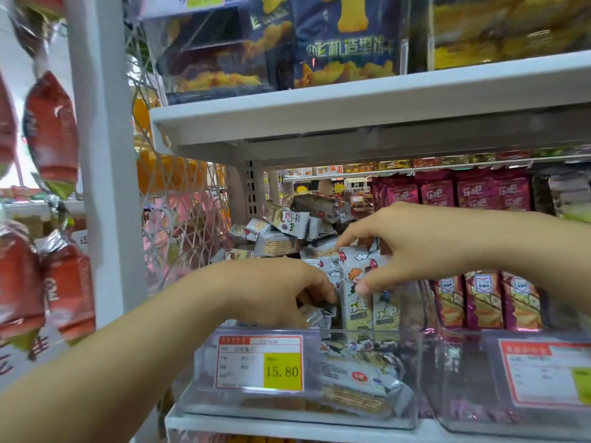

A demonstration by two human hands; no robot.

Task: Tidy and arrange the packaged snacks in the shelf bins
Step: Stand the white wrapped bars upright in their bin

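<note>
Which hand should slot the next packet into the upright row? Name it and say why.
Left, probably. The left hand grips a crumpled silver packet low in the clear bin, right beside the row; the right hand is occupied pinching the top of an upright packet.

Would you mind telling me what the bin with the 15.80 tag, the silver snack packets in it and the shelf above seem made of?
Bin: clear glossy plastic, probably acrylic; its contents show through the wall.
Snack packets: silvery printed film, likely foil-lined plastic; crinkled, with glints.
Shelf: apparently white painted metal; smooth face, thin folded edge.
</note>
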